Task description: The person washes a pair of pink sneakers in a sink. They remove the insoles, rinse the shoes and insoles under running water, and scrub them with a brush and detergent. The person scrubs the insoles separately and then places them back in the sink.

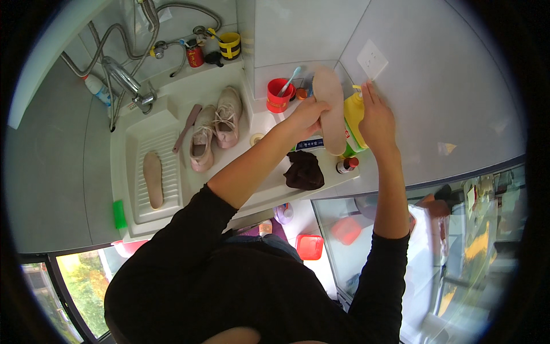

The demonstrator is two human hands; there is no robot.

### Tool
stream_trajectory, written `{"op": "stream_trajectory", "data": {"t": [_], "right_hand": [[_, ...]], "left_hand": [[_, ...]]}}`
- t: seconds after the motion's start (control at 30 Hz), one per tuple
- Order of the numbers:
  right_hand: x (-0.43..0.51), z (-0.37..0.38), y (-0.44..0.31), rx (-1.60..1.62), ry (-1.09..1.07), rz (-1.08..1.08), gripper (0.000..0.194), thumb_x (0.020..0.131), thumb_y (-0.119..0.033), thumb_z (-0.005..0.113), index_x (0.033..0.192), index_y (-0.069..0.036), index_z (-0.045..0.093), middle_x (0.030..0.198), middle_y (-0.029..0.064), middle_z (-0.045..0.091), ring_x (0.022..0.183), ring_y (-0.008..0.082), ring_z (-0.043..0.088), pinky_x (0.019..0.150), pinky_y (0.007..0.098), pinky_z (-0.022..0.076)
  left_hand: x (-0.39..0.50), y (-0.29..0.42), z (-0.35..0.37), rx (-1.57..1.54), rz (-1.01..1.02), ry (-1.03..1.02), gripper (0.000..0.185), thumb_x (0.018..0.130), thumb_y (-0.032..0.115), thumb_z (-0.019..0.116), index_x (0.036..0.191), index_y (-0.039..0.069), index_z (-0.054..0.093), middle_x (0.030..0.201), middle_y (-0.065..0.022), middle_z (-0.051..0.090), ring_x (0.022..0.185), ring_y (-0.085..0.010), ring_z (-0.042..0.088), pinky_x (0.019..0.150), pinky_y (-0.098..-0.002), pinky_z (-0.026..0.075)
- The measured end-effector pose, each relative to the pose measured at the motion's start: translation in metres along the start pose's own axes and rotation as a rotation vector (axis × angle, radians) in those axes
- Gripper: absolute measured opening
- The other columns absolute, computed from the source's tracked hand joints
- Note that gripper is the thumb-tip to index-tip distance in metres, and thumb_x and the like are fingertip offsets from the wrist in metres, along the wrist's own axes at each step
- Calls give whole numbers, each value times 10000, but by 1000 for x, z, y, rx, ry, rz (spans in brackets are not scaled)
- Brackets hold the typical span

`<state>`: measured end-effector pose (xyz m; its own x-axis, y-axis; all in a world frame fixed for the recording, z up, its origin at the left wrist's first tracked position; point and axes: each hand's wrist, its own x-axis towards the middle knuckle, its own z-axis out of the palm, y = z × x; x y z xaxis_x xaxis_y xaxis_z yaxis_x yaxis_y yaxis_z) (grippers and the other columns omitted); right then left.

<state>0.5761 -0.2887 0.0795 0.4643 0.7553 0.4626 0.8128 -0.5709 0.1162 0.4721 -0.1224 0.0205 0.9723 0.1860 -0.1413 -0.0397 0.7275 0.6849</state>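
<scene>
My left hand (307, 115) grips a pale beige shoe insole (330, 112) by its edge, holding it raised beside a yellow pump bottle (353, 112). Against the top of that bottle lies my right hand (378, 118), its fingers stretched towards the wall; they cover part of the pump head, and whether they grip it is hidden. A second insole (153, 179) rests on the ribbed washboard of the white sink (131, 217). To its right stand two pale pink lace-up shoes (202, 139) (227, 117), with a brush (187, 127) beside them.
A dark cloth (305, 171), a toothpaste tube (310, 144) and a small red-capped bottle (347, 165) lie near the counter's front edge. Behind my left hand is a red cup (278, 95) with a toothbrush. A metal faucet (124, 79) rises at the sink's back left.
</scene>
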Motion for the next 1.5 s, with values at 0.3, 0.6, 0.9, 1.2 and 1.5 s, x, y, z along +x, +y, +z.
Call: {"op": "stream_trajectory", "data": {"t": [0.3, 0.6, 0.9, 1.2, 1.5], "right_hand": [[2, 7, -3, -127, 51, 18, 538, 876, -112, 555, 1405, -27, 508, 1466, 118, 528, 1078, 261, 647, 894, 384, 516], [2, 12, -7, -226, 70, -22, 569, 818, -57, 587, 1383, -24, 528, 1450, 105, 545, 982, 256, 654, 825, 372, 534], [6, -1, -2, -191, -160, 6, 566, 817, -54, 592, 1377, -28, 516, 1458, 105, 532, 1006, 278, 658, 852, 400, 530], [4, 2, -1, -26, -62, 10, 711, 718, 62, 598, 1414, -46, 501, 1474, 91, 516, 1062, 319, 621, 915, 392, 528], [-1, 7, 4, 64, 38, -75, 691, 734, 56, 601, 1409, -66, 519, 1459, 93, 534, 1011, 339, 642, 877, 400, 535]], "left_hand": [[22, -5, 13, 0, -60, 16, 318, 919, 68, 519, 1233, 18, 502, 1169, -92, 595, 1066, -212, 622, 925, -368, 532], [33, -6, 4, -37, -52, -12, 293, 911, 67, 521, 1200, 17, 524, 1167, -86, 585, 1087, -195, 593, 946, -368, 501], [7, 6, 6, 18, -76, -8, 322, 894, 99, 539, 1203, 9, 524, 1152, -74, 609, 1063, -185, 611, 909, -346, 512], [-46, 17, -35, 50, -85, 61, 459, 887, 74, 537, 1341, 37, 484, 1233, -89, 596, 1141, -221, 600, 970, -407, 503], [28, 9, 0, -32, 92, 74, 384, 876, -27, 566, 1258, -32, 528, 1187, -126, 609, 1097, -250, 631, 957, -385, 539]]}}
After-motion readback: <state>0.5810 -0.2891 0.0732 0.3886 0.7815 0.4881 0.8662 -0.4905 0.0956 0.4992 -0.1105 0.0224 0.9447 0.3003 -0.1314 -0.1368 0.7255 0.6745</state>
